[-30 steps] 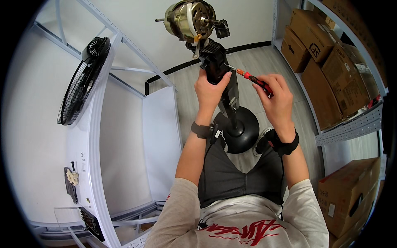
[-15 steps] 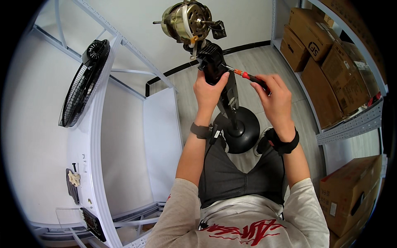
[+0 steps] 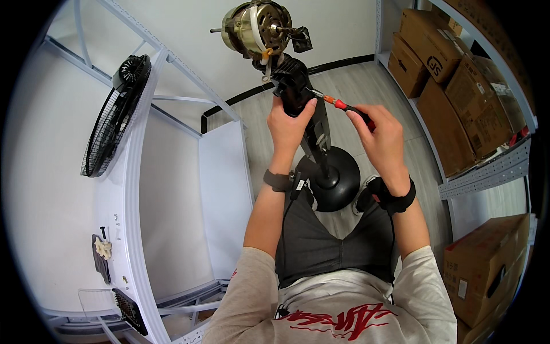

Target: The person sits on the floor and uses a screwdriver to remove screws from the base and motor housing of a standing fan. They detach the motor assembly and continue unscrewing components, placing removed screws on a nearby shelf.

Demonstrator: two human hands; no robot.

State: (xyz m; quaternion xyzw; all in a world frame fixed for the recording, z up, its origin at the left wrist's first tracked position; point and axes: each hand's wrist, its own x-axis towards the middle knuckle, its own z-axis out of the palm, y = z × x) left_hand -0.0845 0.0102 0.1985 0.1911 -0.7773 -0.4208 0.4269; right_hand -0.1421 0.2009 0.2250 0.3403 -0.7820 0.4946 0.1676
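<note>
A stand fan without its grille stands upright before me, its bare motor [image 3: 252,30] on top of a black neck housing [image 3: 291,86]. My left hand [image 3: 287,127] is wrapped round the lower part of that housing, thumb on its right side. In my right hand [image 3: 378,133] is a screwdriver [image 3: 344,105] with a red and black handle, held nearly level between thumb and fingers. The screwdriver's tip meets the right side of the housing; the screw itself is too small to make out. Below, the pole runs down to a round black base [image 3: 329,180] between my feet.
On the left, a white shelf [image 3: 130,189] bears a black fan grille [image 3: 117,114], a cream knob [image 3: 103,247], a black bolt and small screws. A dark bristled or mesh object [image 3: 129,311] lies at its near end. Cardboard boxes [image 3: 458,97] fill the right rack; another box [image 3: 487,269] stands lower right.
The motor and neck have shifted very slightly left. My right fingers have changed their curl a little around the screwdriver handle; its tip stays at the housing.
</note>
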